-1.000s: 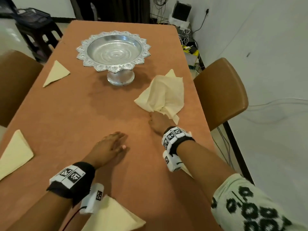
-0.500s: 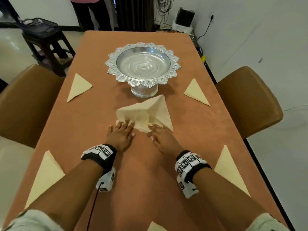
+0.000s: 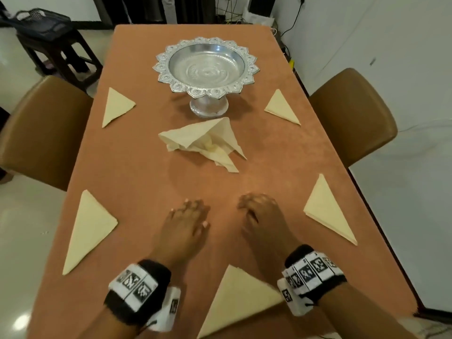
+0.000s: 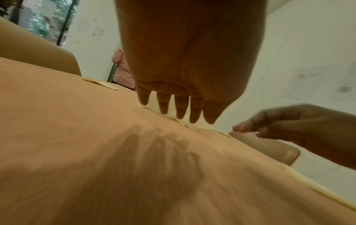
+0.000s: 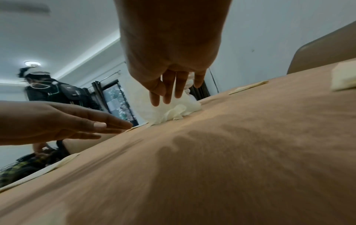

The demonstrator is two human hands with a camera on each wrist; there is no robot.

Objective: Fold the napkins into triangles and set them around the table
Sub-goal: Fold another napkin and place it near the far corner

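A crumpled cream napkin lies loose in the middle of the orange table, just in front of the silver pedestal bowl. Several folded cream triangles lie around the table: far left, far right, near left, near right and near edge. My left hand and right hand hover side by side over bare table, short of the crumpled napkin. Both hands are empty, with the left hand's fingers straight and the right hand's fingers loosely extended.
Brown chairs stand at the left side and the right side. A dark stool with a black basket stands beyond the left far corner. A white wall runs close along the right.
Both hands have let go of the crumpled napkin and drawn back toward me. The napkin stays in front of the bowl, more bunched than before.
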